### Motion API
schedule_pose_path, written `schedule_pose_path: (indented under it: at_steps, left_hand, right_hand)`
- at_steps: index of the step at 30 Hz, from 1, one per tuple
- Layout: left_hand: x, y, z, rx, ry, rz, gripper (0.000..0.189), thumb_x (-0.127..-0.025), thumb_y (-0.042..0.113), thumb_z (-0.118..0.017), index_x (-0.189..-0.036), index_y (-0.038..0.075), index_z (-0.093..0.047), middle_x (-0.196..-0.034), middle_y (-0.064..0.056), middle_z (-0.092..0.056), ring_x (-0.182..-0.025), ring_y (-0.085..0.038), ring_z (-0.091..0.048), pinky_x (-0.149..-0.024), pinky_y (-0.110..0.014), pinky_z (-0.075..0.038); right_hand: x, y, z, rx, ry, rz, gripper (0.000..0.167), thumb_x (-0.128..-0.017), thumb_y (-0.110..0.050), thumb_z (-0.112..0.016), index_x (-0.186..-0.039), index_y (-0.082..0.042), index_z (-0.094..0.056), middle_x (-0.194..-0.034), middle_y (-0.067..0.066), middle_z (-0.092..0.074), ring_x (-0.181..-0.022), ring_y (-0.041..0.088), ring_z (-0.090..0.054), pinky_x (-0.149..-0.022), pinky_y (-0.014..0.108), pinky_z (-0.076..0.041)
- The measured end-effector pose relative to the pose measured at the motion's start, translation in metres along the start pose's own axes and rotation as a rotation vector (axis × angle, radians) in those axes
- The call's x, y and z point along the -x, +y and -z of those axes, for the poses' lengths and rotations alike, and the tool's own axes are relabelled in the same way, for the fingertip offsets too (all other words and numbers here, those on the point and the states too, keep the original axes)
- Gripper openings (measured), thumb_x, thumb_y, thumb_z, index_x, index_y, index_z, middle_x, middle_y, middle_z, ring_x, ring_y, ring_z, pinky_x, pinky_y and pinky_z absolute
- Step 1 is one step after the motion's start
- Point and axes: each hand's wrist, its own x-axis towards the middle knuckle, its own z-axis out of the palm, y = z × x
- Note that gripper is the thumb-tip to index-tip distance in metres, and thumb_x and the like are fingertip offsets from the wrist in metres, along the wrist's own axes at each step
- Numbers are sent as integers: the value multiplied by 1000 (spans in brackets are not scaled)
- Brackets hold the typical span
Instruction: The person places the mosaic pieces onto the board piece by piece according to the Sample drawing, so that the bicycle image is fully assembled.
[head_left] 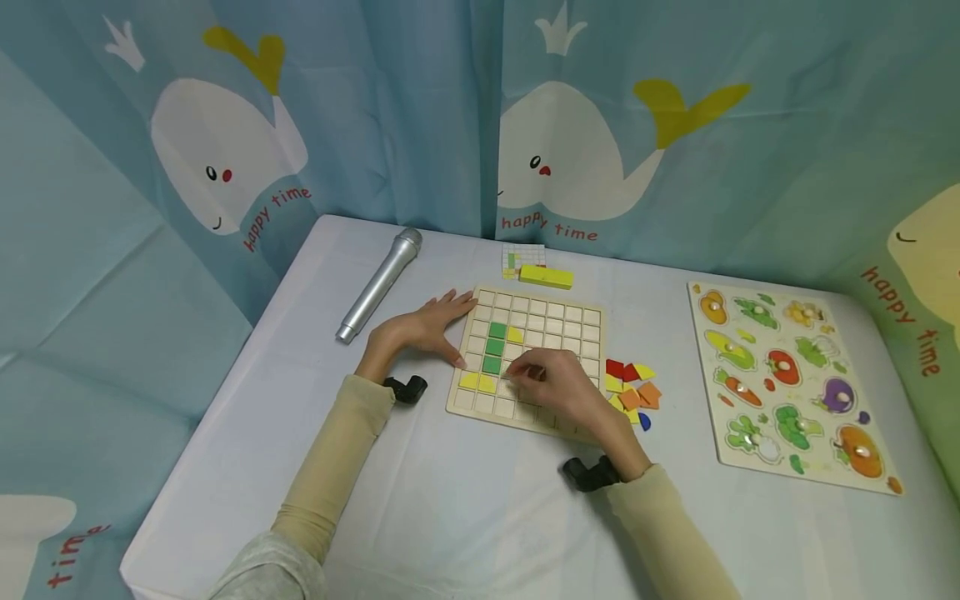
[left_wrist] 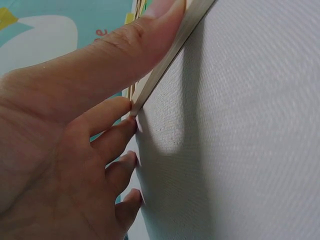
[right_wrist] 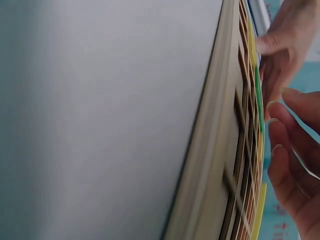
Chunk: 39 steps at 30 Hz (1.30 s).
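A wooden grid board point(head_left: 538, 306) lies flat on the table. Three green square tiles point(head_left: 495, 347) form a column in its cells, with a yellow rounded tile point(head_left: 514, 334) beside the top one and two more yellow tiles point(head_left: 486, 383) below. Along the board's left edge rests my left hand point(head_left: 431, 325), fingers spread; its thumb point(left_wrist: 145, 42) touches the rim in the left wrist view. My right hand point(head_left: 558, 383) hovers over the board's lower middle, fingers loosely bent. In the right wrist view its fingertips point(right_wrist: 278, 150) show with no piece visible between them.
Loose red, yellow, orange and blue pieces point(head_left: 630, 396) lie right of the board. Behind it are a pattern card point(head_left: 522, 252) and a yellow block point(head_left: 546, 277). A silver microphone point(head_left: 380, 285) lies at the left, a vegetable puzzle board point(head_left: 795, 379) at the right.
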Motion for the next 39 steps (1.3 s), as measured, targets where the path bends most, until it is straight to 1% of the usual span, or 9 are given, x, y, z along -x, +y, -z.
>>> schedule_pose_path:
  at_steps: [7,11,16,21,23,27,32,36,39]
  left_hand:
    - [-2,-2,-1,12,2,1,117,-79,33,-90,-166,13,-14,-175,-4,-1,-161,-27,8,-131,-49,1]
    - [-3,-3,-3,12,2,3,118,-79,33,-90,-166,13,-14,-175,-4,-2,-161,-27,8,-131,-49,1]
    - [-4,-3,-3,17,4,20,118,-78,32,-91,-167,16,-15,-175,-1,-1,-161,-24,9,-131,-48,1]
    - [-4,-3,-3,14,4,17,118,-78,31,-91,-167,15,-15,-175,-1,-1,-161,-24,9,-131,-47,1]
    - [-4,-3,-3,9,1,17,118,-78,31,-90,-167,15,-14,-175,-2,-1,-161,-24,9,-132,-47,1]
    - [-3,-1,-3,11,-3,21,117,-79,31,-90,-167,15,-14,-175,-2,-1,-161,-24,9,-131,-47,2]
    - [-1,0,-3,20,3,22,116,-79,29,-90,-167,15,-15,-175,-1,-1,-161,-25,9,-131,-48,2]
    - [0,1,-3,21,4,22,115,-80,28,-90,-167,16,-15,-175,0,-1,-161,-24,9,-132,-48,1]
    - [0,1,-3,16,7,16,115,-80,28,-89,-167,15,-16,-175,-1,-2,-161,-24,9,-132,-47,1]
  right_hand:
    - [19,16,19,44,112,-16,8,-90,-3,-76,-97,-5,-79,-91,5,-76,-75,15,-64,-67,24,-55]
    - [30,25,31,55,146,-46,9,-90,-4,-76,-99,-7,-79,-93,5,-76,-75,17,-65,-67,25,-55]
    - [41,34,45,68,153,-109,10,-93,-6,-74,-102,-7,-78,-96,7,-76,-79,19,-65,-66,26,-54]
    - [52,44,55,105,174,-167,12,-92,-6,-75,-104,-6,-77,-96,9,-76,-79,20,-63,-64,26,-51]
    - [55,48,58,102,177,-192,14,-92,-6,-75,-106,-5,-77,-96,11,-76,-77,20,-62,-60,25,-51]
    - [59,56,62,97,175,-237,16,-93,-7,-74,-109,-3,-76,-100,15,-75,-79,21,-63,-58,22,-51]
    - [64,69,65,94,168,-278,18,-95,-8,-72,-111,-3,-75,-103,16,-75,-80,22,-65,-57,22,-53]
    - [68,76,67,84,157,-303,19,-95,-10,-73,-112,-2,-75,-101,16,-75,-78,20,-66,-56,23,-54]
    - [70,78,69,91,151,-321,18,-94,-11,-74,-110,-2,-75,-97,15,-75,-76,18,-64,-55,24,-52]
